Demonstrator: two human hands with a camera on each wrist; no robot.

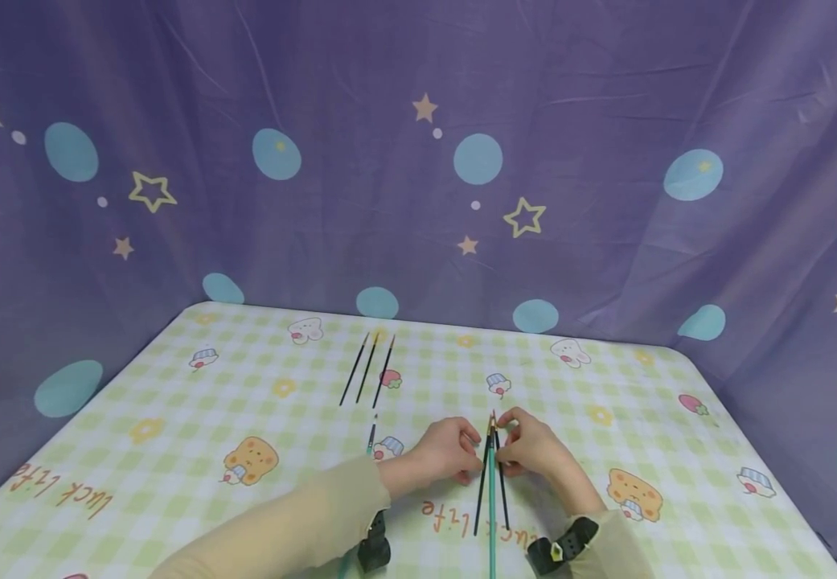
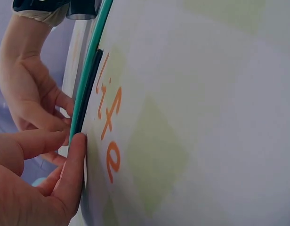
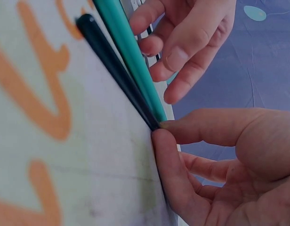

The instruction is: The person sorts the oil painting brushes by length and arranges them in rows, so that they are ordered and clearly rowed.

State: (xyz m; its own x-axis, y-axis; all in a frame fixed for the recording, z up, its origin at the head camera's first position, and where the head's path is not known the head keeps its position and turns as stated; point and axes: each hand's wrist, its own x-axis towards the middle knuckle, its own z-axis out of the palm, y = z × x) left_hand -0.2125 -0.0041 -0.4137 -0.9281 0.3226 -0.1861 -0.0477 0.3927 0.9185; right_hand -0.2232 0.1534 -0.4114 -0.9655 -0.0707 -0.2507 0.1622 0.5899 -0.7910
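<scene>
Closely, left hand (image 1: 449,450) and right hand (image 1: 531,445) pinch black brushes (image 1: 479,498) flanking the green brush (image 1: 492,507); nudging might roll it.

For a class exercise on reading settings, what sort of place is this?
Probably a small indoor craft or recording corner: a purple fabric curtain printed with stars and blue ovals hangs behind and beside a green-and-white checked tabletop, where three slim, straight black paintbrushes lie.
</scene>
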